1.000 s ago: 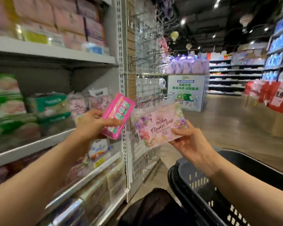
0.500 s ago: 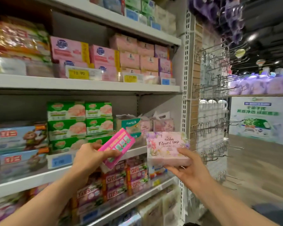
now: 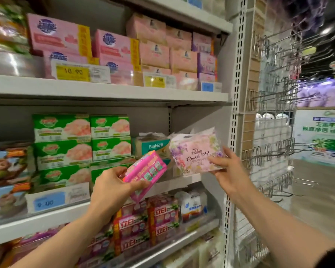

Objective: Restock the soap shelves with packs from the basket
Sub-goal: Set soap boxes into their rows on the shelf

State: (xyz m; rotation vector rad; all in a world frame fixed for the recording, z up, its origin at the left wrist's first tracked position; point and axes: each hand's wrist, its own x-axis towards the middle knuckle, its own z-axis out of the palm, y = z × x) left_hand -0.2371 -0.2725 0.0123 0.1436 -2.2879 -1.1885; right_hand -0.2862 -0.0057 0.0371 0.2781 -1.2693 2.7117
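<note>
R hand (image 3: 227, 172) holds the Flowers soap pack (image 3: 196, 152) up at the mid shelf (image 3: 184, 181), thumb across the front lower corner, fingers curled behind. The pack is lifted just in front of the same pale floral packs (image 3: 193, 133) at the shelf's far right end, next to the upright (image 3: 235, 113). Its long axis runs roughly l-to-r, tilted a bit up to the right, print facing out.

L hand (image 3: 112, 187) grips the pink soap pack (image 3: 146, 172) by its lower end, fingers wrapped round it; that pack tilts up and right, just in front of the shelf edge, below the Fashion box (image 3: 156, 146).

Key relation: the floral pack's slot lies straight ahead and a touch up from the R hand, w/ the R hand clearly nearer. Prob next move is a short push fwd onto the stack. The pink pack's spot can't be made out. Basket not in view.
</note>
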